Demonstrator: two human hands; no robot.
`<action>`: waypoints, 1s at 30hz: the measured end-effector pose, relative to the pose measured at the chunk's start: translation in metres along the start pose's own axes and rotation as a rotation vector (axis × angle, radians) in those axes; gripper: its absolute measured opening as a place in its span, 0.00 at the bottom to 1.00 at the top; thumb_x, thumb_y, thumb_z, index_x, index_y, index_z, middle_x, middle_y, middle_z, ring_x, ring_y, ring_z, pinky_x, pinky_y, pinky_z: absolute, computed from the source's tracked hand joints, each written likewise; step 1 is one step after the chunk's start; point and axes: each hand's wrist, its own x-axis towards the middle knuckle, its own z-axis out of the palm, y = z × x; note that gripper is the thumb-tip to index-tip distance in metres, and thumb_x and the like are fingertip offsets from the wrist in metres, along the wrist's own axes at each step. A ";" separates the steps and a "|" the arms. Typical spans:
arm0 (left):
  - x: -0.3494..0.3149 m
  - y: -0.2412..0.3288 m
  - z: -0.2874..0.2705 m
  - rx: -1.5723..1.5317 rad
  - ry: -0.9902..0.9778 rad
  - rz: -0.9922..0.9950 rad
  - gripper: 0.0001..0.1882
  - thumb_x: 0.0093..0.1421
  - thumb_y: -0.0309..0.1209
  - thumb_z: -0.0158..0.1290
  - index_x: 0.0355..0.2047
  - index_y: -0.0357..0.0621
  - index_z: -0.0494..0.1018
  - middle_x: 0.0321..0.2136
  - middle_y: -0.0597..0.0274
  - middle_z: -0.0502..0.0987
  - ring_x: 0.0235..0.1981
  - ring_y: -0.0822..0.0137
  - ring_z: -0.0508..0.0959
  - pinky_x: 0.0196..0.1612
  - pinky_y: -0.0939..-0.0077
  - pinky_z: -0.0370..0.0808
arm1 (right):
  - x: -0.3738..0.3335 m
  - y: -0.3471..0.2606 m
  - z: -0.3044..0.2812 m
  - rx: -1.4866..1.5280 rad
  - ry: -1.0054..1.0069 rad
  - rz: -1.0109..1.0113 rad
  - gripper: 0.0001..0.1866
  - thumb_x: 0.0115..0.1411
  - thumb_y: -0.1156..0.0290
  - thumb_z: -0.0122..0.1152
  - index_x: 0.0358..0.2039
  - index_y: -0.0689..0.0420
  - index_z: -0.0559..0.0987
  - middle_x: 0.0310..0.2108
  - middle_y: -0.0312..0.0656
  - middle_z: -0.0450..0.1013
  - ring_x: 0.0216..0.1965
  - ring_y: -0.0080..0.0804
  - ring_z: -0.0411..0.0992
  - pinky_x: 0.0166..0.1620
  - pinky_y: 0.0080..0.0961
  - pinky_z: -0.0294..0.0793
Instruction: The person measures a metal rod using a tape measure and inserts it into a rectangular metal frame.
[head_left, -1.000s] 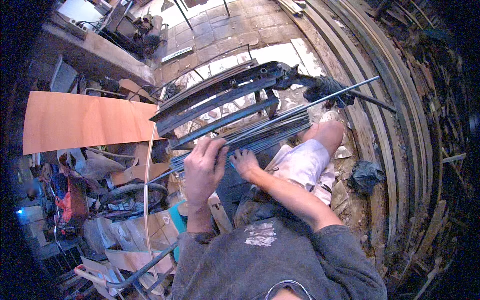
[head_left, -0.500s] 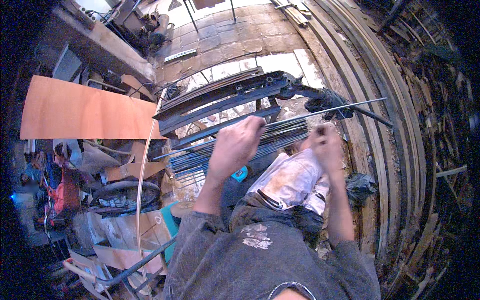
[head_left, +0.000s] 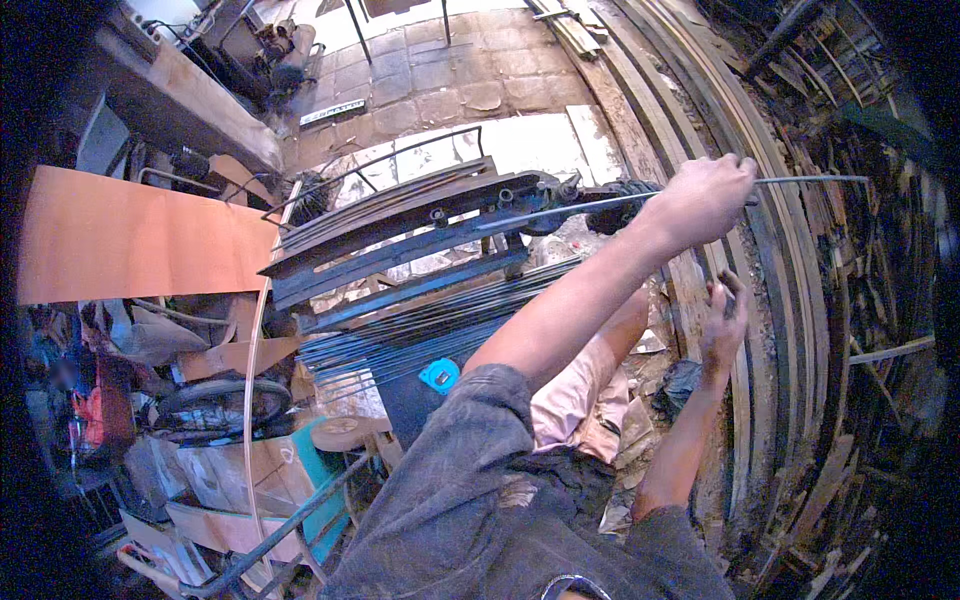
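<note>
Stretched across to the right, my left hand [head_left: 705,195] is closed round a thin metal rod [head_left: 815,180]. One rod end sticks out past the fingers; the other part runs left above the dark metal bending frame [head_left: 400,228]. Below it, near the right thigh, my right hand [head_left: 725,318] is raised with its fingers curled in. A dark spot shows between those fingertips, too small to name. Many similar thin rods [head_left: 420,330] lie side by side below the frame. A turquoise tape measure [head_left: 439,375] rests beside them on a dark surface.
Long timber planks [head_left: 700,140] run along the right, with heaps of scrap wood [head_left: 900,260] beyond. At the left are an orange-brown board [head_left: 150,235], a wheel [head_left: 225,405] and a bent tube rail [head_left: 290,520]. A black plastic bag [head_left: 682,382] lies by my right forearm.
My left hand has swung far to the right and forward, carrying the rod rightward. My right hand has shifted right and slightly down. The view has shifted somewhat to the right.
</note>
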 end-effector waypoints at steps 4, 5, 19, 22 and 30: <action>0.059 -0.024 0.038 0.012 -0.006 -0.046 0.08 0.48 0.21 0.52 0.31 0.33 0.73 0.29 0.43 0.78 0.34 0.47 0.80 0.38 0.56 0.79 | -0.001 -0.042 0.000 -0.035 0.044 -0.052 0.14 0.67 0.66 0.50 0.46 0.62 0.73 0.42 0.44 0.73 0.39 0.27 0.74 0.44 0.27 0.74; 0.067 -0.030 0.042 0.019 -0.007 -0.068 0.07 0.47 0.21 0.53 0.28 0.33 0.74 0.29 0.43 0.78 0.33 0.47 0.81 0.38 0.57 0.79 | 0.006 -0.038 0.001 -0.108 -0.076 -0.030 0.14 0.66 0.66 0.50 0.46 0.62 0.73 0.42 0.44 0.73 0.38 0.28 0.74 0.44 0.27 0.74; 0.065 -0.077 0.065 0.022 -0.003 -0.044 0.05 0.46 0.21 0.53 0.25 0.34 0.76 0.28 0.44 0.78 0.33 0.46 0.80 0.36 0.57 0.80 | 0.095 -0.009 0.089 -0.010 -0.236 -0.112 0.16 0.63 0.69 0.54 0.50 0.62 0.72 0.45 0.45 0.73 0.39 0.36 0.74 0.44 0.26 0.71; 0.062 -0.087 0.077 0.002 -0.016 -0.102 0.06 0.47 0.21 0.53 0.27 0.35 0.75 0.30 0.43 0.78 0.34 0.46 0.80 0.38 0.57 0.79 | 0.100 -0.002 0.066 0.029 -0.183 -0.099 0.15 0.65 0.67 0.52 0.50 0.59 0.72 0.45 0.43 0.73 0.39 0.33 0.75 0.45 0.25 0.71; 0.042 -0.103 0.102 -0.047 -0.096 -0.226 0.07 0.48 0.22 0.52 0.29 0.35 0.75 0.31 0.42 0.78 0.35 0.46 0.80 0.38 0.56 0.79 | 0.104 -0.059 0.027 -0.165 -0.062 -0.225 0.12 0.65 0.69 0.50 0.47 0.60 0.73 0.41 0.42 0.75 0.37 0.28 0.75 0.45 0.27 0.72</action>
